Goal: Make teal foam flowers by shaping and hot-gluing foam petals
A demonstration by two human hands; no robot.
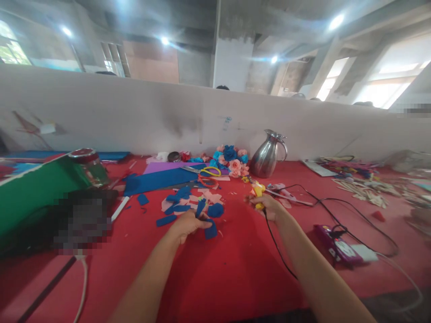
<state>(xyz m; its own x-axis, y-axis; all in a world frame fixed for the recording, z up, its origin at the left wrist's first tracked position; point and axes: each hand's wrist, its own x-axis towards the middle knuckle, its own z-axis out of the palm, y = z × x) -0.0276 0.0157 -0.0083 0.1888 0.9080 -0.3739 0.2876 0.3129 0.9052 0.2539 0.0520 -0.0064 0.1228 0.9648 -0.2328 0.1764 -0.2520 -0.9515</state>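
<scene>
My left hand (191,223) is closed on a small blue paper piece (211,229), pinched near the thumb tip. Another rolled blue strip (200,207) stands up by its fingers; whether they grip it too, I cannot tell. To the right, my right hand (271,207) is wrapped round a yellow glue gun (259,189) with a black cord running down from it. Cut blue pieces (166,220) and pink petal pieces (213,196) lie scattered just beyond my left hand. A round blue paper piece (216,210) is beside its fingers.
Behind the scraps lie a long blue sheet (158,179) and yellow-handled scissors (211,171). A bunch of paper flowers (235,159) and a steel jug (267,154) stand near the white partition (134,116). At right, a purple power strip (338,246) has looping cords. A glass jar (89,168) stands left.
</scene>
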